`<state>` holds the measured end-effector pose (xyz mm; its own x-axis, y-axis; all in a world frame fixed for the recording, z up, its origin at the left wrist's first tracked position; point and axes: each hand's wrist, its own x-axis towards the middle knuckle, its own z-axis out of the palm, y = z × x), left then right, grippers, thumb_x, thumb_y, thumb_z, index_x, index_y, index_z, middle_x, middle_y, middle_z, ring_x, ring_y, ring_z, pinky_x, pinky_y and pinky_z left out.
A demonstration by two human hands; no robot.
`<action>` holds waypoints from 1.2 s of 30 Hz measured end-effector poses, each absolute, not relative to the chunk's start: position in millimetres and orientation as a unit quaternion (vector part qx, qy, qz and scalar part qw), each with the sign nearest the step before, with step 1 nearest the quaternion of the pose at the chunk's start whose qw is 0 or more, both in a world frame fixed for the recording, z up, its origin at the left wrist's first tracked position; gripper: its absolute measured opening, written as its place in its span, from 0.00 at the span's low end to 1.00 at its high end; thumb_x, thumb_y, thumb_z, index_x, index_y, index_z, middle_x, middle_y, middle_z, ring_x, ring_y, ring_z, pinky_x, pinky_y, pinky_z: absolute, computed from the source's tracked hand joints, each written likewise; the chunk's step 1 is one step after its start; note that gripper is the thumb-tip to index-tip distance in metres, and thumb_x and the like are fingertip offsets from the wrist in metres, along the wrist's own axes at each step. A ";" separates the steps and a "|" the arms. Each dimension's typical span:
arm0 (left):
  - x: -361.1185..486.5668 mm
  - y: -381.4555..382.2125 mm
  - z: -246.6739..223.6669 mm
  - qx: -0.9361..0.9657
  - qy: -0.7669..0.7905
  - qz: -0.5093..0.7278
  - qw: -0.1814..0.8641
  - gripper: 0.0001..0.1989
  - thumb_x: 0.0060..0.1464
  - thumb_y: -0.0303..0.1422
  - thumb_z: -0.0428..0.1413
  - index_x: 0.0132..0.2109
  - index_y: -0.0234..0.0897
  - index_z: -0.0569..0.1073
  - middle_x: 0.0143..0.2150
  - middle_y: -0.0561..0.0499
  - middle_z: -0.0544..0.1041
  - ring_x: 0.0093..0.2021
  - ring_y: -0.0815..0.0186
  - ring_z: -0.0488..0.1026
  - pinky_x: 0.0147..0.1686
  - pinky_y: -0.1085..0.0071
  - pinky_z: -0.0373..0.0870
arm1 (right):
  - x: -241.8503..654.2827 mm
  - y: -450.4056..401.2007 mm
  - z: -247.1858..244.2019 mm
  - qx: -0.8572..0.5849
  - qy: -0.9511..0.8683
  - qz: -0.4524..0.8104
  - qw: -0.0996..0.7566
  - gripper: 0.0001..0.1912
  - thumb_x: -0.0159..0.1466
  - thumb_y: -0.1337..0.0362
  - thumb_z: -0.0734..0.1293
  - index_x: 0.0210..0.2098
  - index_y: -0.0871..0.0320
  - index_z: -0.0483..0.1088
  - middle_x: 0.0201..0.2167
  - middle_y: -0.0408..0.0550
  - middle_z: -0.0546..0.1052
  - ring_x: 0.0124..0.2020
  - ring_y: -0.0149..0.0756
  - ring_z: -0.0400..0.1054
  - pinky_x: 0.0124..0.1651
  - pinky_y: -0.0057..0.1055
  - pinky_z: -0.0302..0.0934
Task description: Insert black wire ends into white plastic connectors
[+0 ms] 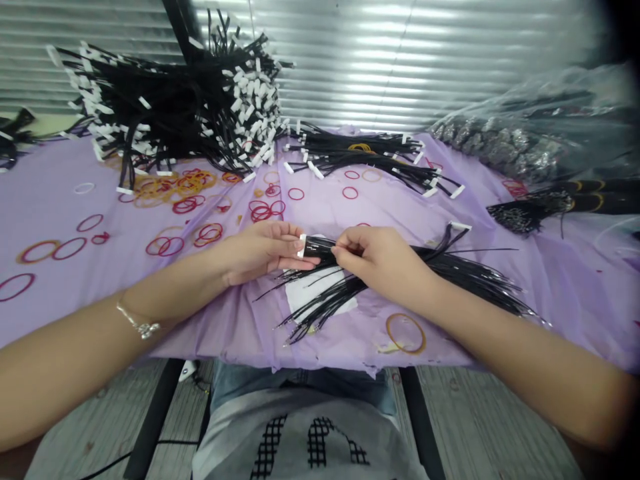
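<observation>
two hands meet just behind the front edge of the worktop (pixel 60 313), which is draped in lilac plastic sheeting. the left hand (pixel 260 253) lies on its side, its fingers (pixel 295 250) closed loosely around a bundle of thin black wires (pixel 320 248) near the white-tabbed end, and a thin chain bracelet (pixel 137 322) sits on that wrist. the right hand (pixel 380 257) comes in from the other side, its fingers (pixel 345 248) pinched shut on the same wires, just beside the left hand. the rest of the bundle fans out toward the right and front, lying partly across a white sheet of paper (pixel 315 293). an orange rubber band (pixel 405 333) lies near the front edge, and red and orange rubber bands (pixel 185 193) are scattered across the middle of the worktop. toward the back edge, a large heap of white-tabbed black wires (pixel 170 113) rises on the left, a smaller pile of wires (pixel 360 157) lies beside it, and a clear plastic bag (pixel 500 140) of silvery parts sits at the back right corner, with a black tasselled bundle (pixel 530 210) in front of it.
</observation>
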<state>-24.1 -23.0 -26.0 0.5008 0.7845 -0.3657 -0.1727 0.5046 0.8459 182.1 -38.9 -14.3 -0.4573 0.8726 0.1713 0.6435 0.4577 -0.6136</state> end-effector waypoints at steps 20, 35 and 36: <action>-23.0 -22.4 -25.7 0.406 0.408 0.301 0.760 0.07 0.51 0.19 0.57 0.37 0.31 0.68 0.35 0.47 0.78 0.38 0.63 0.79 0.41 0.72 0.76 | 176.2 -33.1 -18.7 -0.460 -0.819 0.258 0.225 0.09 0.59 0.67 0.61 0.25 0.61 0.70 0.19 0.40 0.69 0.21 0.24 0.57 0.27 0.25 0.47; -20.4 -23.4 -23.9 0.407 0.428 0.299 0.750 0.08 0.51 0.16 0.54 0.37 0.30 0.68 0.33 0.47 0.78 0.36 0.64 0.79 0.40 0.73 0.76 | 173.2 -33.3 -20.7 -0.458 -0.815 0.266 0.234 0.09 0.60 0.67 0.62 0.26 0.62 0.70 0.19 0.39 0.67 0.22 0.24 0.57 0.28 0.25 0.47; -20.4 -23.2 -24.1 0.406 0.427 0.298 0.751 0.08 0.51 0.16 0.54 0.37 0.30 0.68 0.33 0.47 0.78 0.36 0.64 0.79 0.39 0.73 0.76 | 173.5 -33.3 -21.1 -0.456 -0.815 0.269 0.236 0.09 0.60 0.67 0.62 0.26 0.62 0.70 0.19 0.39 0.67 0.22 0.24 0.57 0.28 0.25 0.47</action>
